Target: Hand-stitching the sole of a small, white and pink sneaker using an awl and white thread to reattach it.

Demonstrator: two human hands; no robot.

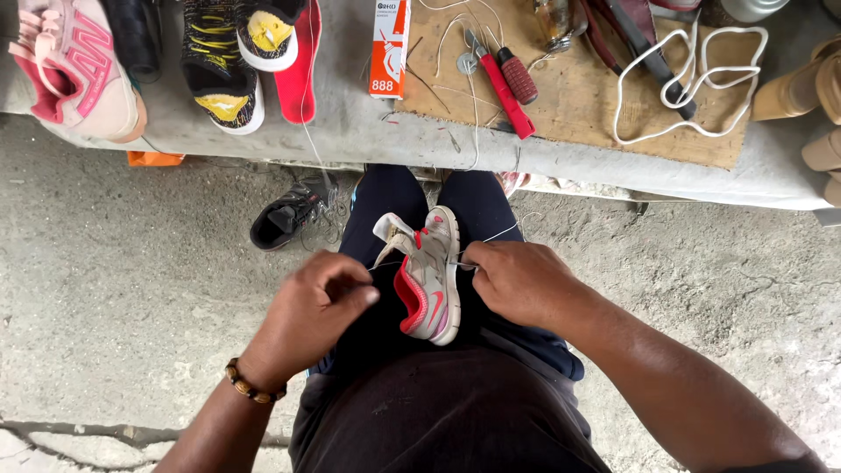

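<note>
A small grey and pink child's shoe (431,280) lies on my lap, sole edge to the right, its pink lining facing up. My left hand (311,311) is pinched shut on a thin white thread (385,260) at the shoe's left side. My right hand (517,280) sits against the shoe's right edge, fingers closed on a thin needle or awl tip (464,265) at the sole seam. A strand of thread (501,232) runs from there up to the right.
A low bench (350,131) ahead carries a pink sneaker (74,66), a black and yellow shoe (223,74), a red insole (298,61), an orange glue box (389,48), a red-handled tool (508,83) and white cord (692,79) on a board. A black shoe (285,219) lies on the concrete floor.
</note>
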